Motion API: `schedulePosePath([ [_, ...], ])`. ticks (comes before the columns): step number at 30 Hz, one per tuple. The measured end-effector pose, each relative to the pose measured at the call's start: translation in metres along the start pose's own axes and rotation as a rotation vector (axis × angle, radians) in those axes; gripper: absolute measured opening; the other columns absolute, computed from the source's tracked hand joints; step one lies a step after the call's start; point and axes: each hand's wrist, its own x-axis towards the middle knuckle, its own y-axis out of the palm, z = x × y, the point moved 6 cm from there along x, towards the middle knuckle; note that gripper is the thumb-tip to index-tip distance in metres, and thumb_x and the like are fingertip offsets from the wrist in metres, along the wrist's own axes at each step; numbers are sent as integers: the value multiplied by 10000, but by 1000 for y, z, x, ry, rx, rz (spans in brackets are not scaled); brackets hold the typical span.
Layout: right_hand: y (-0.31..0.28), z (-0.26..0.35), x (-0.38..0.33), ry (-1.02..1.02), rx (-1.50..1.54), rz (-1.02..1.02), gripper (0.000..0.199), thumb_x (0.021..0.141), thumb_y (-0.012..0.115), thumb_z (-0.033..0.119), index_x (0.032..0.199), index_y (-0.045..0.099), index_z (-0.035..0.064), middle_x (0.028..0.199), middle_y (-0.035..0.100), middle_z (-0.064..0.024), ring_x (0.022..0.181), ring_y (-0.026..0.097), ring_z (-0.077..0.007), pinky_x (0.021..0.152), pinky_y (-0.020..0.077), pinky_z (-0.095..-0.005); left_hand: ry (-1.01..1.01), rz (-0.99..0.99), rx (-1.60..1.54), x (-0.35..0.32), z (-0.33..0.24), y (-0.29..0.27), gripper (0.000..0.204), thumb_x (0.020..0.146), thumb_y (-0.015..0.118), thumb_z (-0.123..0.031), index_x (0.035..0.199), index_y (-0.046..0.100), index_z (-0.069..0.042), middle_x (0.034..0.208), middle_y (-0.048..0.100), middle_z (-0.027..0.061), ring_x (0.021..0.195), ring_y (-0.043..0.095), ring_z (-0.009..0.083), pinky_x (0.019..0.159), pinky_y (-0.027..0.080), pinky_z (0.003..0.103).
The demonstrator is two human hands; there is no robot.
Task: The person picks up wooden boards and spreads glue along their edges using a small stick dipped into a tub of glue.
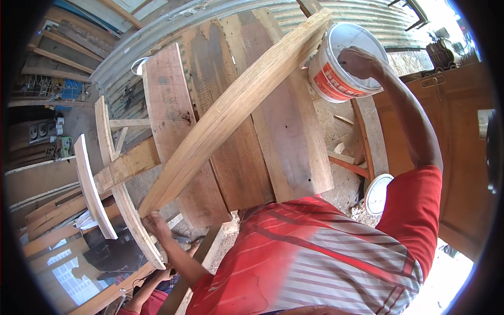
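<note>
- Left hand (156, 223), lower left, clamps the end of a long plank (231, 110).
- Right hand (357, 62), upper right, dips into a white bucket (336, 73); its grip is hidden.
- Plank looks bare, uncoated.

Pale smooth wood plank (231, 107), glossy white plastic bucket (336, 73), rough weathered boards (283, 142), corrugated metal sheet (367, 21)

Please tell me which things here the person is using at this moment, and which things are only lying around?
In use:
- long pale plank, its near end held by the left hand
- white bucket, the right hand reaching inside
- worn board table under the plank

Lying about:
- round white lid on the ground
- curved wooden frame pieces at left
- brown wooden door
</note>
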Motion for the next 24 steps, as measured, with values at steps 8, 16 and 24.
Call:
schedulePosePath([
  [8,-30,10,-22,2,126,364,278,938,619,222,939,762,-16,893,764,-197,827,731,-311,808,557,-406,20,-559,-422,10,-12,69,1013,897,589,-772,1506,398,15,1520,476,183,1381,486,334,1164,386,522],
  [16,-113,-9,-97,137,563,-161,314,999,591,260,1096,732,-3,872,682,-43,773,622,-146,718,506,-311,99,-656,-353,-15,-100,-11,1024,926,490,-807,1507,389,29,1514,454,219,1391,470,357,1179,370,530],
  [24,-77,46,-146,143,1013,-410,362,1053,564,361,1129,702,35,957,707,-45,873,652,-124,727,468,-284,11,-779,-228,-46,-105,-38,1064,921,478,-827,1491,356,64,1508,408,254,1411,425,375,1196,344,533],
])
